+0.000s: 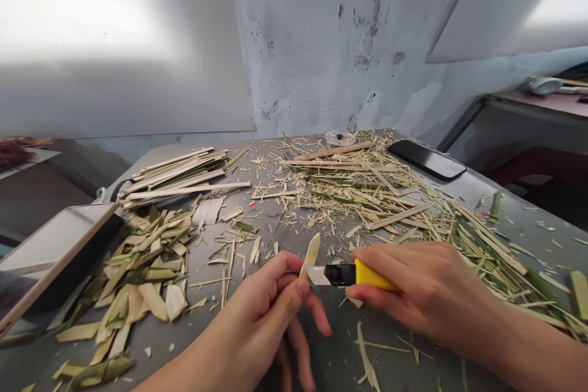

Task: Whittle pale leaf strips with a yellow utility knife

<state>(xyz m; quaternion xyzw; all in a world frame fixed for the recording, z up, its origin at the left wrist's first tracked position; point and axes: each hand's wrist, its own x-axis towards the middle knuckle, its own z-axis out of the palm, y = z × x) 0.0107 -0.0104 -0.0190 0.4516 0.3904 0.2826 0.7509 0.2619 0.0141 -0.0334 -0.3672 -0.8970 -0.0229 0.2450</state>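
Between the thumb and index finger of my left hand (275, 306) a small pale bamboo piece (312, 252) is pinched, its pointed end sticking up and away from me. My right hand (408, 282) is wrapped round a yellow and black utility knife (367, 274). The knife's blade (318, 275) points left and touches the bamboo piece, or nearly so, just above my left thumb. My other left fingers hang loosely curled below. A curled shaving (366, 358) lies on the table beneath the knife.
Cut bamboo pieces (138, 282) are heaped on the left of the grey table (248, 159), with long bamboo strips (184, 174) behind them. Thin slivers (358, 190) cover the middle and right. A phone (427, 159) lies back right; a screened device (59, 251) stands at the left edge.
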